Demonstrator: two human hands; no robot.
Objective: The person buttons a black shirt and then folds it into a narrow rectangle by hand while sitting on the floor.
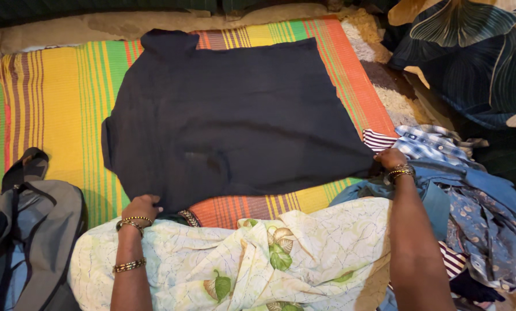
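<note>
While the left hand [141, 206] and right hand [390, 158] pinched the near corners of a dark shirt [235, 121] spread across the striped mat [56, 109], both grips were closed on cloth. Uneven pulling could probably have wrinkled it or dragged it toward the clothes pile [471, 196] at the mat's right edge.

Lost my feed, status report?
Left hand and right hand pinch dark shirt edge. Shirt flat on striped mat. Clothes pile at right.

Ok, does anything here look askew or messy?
The dark shirt lies flat but skewed across the striped mat. A loose pile of clothes sits rumpled beside the right hand. Nothing looks damaged.
</note>
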